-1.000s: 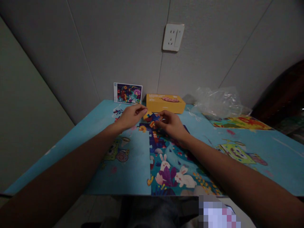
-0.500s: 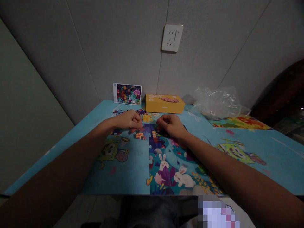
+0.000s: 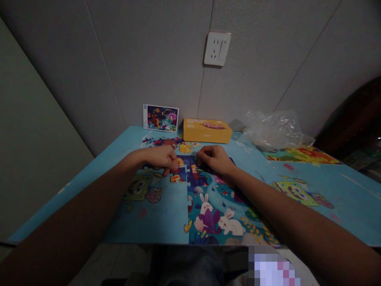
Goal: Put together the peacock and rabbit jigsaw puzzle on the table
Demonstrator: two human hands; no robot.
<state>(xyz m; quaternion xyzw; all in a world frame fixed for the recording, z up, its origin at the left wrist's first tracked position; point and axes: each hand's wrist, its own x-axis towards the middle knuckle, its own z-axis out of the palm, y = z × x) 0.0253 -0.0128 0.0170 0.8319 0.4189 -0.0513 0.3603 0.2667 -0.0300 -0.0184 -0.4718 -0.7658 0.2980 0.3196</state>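
Worktop (image 3: 89,174) under a blue cartoon-print cover, bare along its left side. At the back, propped upright against the wall, picture card (image 3: 160,118), face turned towards the seat and so readable at a glance while both hands stay low. Just in front of it, scattered loose pieces (image 3: 166,142), lying flat and within easy reach. Nearer, left hand (image 3: 160,157), knuckles up, fingers curled, tips bearing down on an orange-marked puzzle piece (image 3: 179,162) at the upper left corner of the assembled puzzle (image 3: 214,206); grip closed over it, though cannot tell whether pinching or only pressing flat. Just below the fingertips, another small piece (image 3: 175,178), lying against the puzzle's left edge. Assembled part with rabbits and flowers running from the near edge of the worktop up to the hands, flat and square to the seat. On its top edge, right hand (image 3: 214,159), curled loosely with its heel on the joined pieces, seemingly steadying them against sliding; cannot tell whether this grip holds anything. Behind it, yellow box (image 3: 207,130), shut and pushed back to the wall, out of the way. Further right, crumpled clear plastic bag (image 3: 274,129), also set back and well apart from the hands
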